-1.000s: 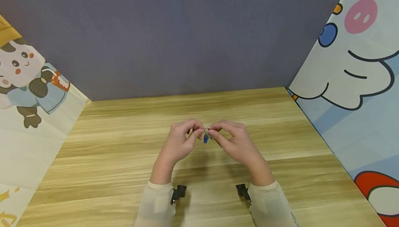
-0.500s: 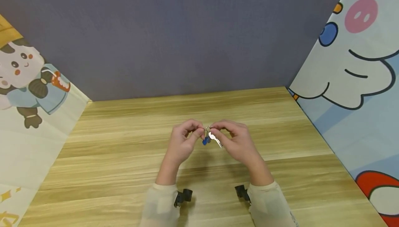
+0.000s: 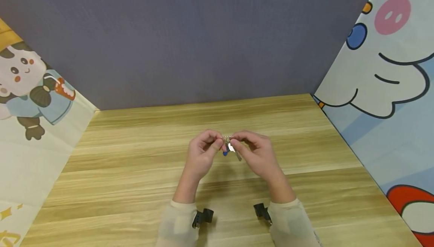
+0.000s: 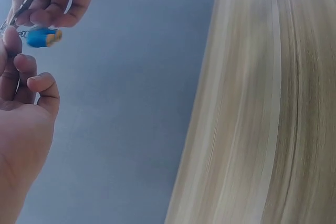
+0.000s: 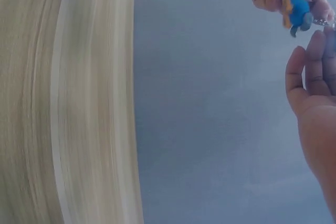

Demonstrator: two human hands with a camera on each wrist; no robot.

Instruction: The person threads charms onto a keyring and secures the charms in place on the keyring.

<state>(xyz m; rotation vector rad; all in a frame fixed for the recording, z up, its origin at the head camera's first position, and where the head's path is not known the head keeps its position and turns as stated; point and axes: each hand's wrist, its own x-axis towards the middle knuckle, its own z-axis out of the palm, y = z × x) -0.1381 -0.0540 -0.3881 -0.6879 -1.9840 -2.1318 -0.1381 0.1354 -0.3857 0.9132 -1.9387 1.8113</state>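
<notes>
Both hands meet over the middle of the table. My left hand (image 3: 200,157) pinches one side of a small metal key ring (image 3: 227,139) between thumb and index finger. From the other side, my right hand (image 3: 260,158) pinches at the same ring. A silver key (image 3: 239,157) hangs below the right fingertips and slants down to the right. Next to the left fingertips dangles a small blue charm (image 3: 225,153). In the left wrist view this charm (image 4: 40,38) shows blue and orange on a short chain. The fingertips partly hide the ring.
A wood-grain table (image 3: 135,156) lies under the hands. Behind it stands a grey wall panel (image 3: 203,43), with cartoon-printed panels at the left (image 3: 34,89) and right (image 3: 379,100). Black mounts (image 3: 203,217) sit on both sleeves.
My left hand has shifted slightly to the right and its forearm has swung inward. The key and the blue charm have swung under the ring. Both hands keep their pinch.
</notes>
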